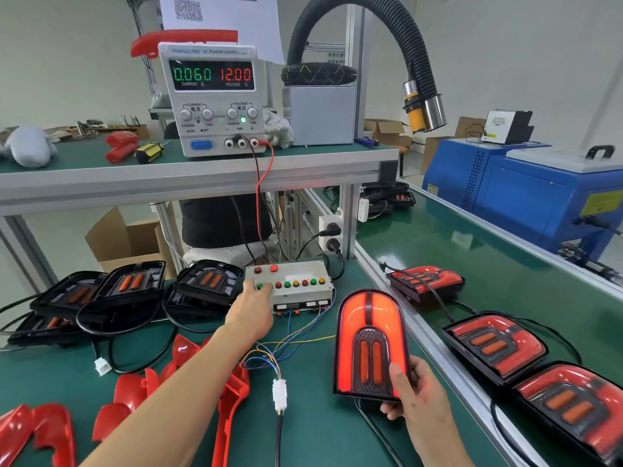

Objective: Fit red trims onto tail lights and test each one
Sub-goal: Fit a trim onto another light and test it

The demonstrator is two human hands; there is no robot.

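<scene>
Item: tail light under test (369, 342), red trim fitted, lit red around its arch; sits at about 5 o'clock from the centre of the view, lower edge on or just above the green bench mat (317, 429); contact cannot be told. Its cable leaves the bottom edge toward 6 o'clock.

Holding: right hand (416, 396) grips the lamp's lower right corner, thumb curled across the lens face, fingers behind and out of sight. Narrow, one-corner hold.

Left hand (251, 306): reaches to 12 o'clock of the lamp's left side, fingers down on the left end of the test box (291, 284), at the green button (260, 286). Which finger presses cannot be told; nothing is grasped.

Risks, as judged: the corner grip leaves the tall lamp free to tip or slide if the cable drags; the thumb covers part of the lit lens and could hide a dead segment; the loose coloured wires (269, 355) and white connector (279, 394) between box and lamp could be pulled apart by a careless lift, cutting the test short.

Surroundings: power supply (212, 99) at 12 o'clock, reading 12.00 V; untrimmed lamps (135, 284) at 9 o'clock; loose red trims (128, 399) at 7 o'clock; finished lamps (495, 345) at 3 to 4 o'clock.
</scene>
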